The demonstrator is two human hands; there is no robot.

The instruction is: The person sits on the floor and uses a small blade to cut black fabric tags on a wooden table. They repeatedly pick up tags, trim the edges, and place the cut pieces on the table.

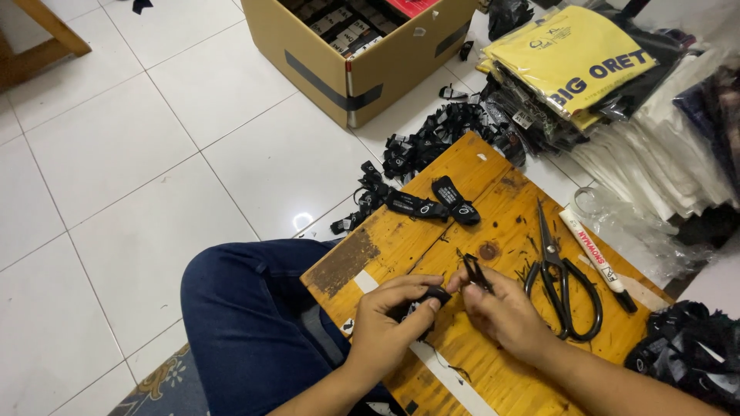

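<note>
My left hand [389, 320] grips a small black fabric tag [428, 298] over a worn wooden board [401, 231] resting on my lap. My right hand [505, 312] holds small black thread snips [472, 271], their tip pointing up and left, right beside the tag. Two more black tags [435, 204] lie near the board's far edge. Large black scissors [561, 281] lie on the board just right of my right hand, and a white marker [597, 258] lies beyond them.
A pile of black tags [439, 139] spreads on the white tiled floor beyond the board. An open cardboard box [347, 69] stands behind it. Stacks of bagged folded shirts [601, 85] fill the right. A black bag of tags [690, 358] sits at lower right.
</note>
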